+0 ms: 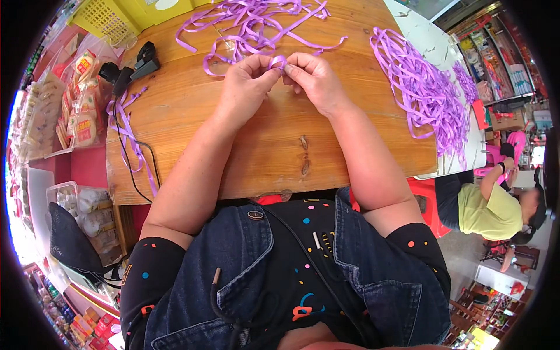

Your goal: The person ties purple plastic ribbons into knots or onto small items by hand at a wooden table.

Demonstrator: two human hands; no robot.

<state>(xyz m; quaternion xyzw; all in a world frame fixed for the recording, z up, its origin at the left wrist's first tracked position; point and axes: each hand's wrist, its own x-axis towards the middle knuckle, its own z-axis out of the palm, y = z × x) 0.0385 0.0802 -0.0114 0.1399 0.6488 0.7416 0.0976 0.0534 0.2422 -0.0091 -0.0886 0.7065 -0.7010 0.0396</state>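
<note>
Over the far part of a wooden table [274,154], both my hands pinch one purple ribbon [278,60], bent into a small loop between the fingertips. My left hand [248,81] is closed on its left side, thumb against fingers. From the other side my right hand [315,79] pinches it too, its fingertips almost touching the left ones. Loose purple ribbons [256,26] lie tangled just beyond my hands, and one strand curves down close to the left hand.
A big heap of purple ribbons [423,87] covers the table's right side. At the left edge lie a black plug with cable [144,61] and a few ribbon pieces [135,154]. A yellow basket [108,20] stands far left, packaged snacks [81,105] beside the table. A seated person [490,210] is at right.
</note>
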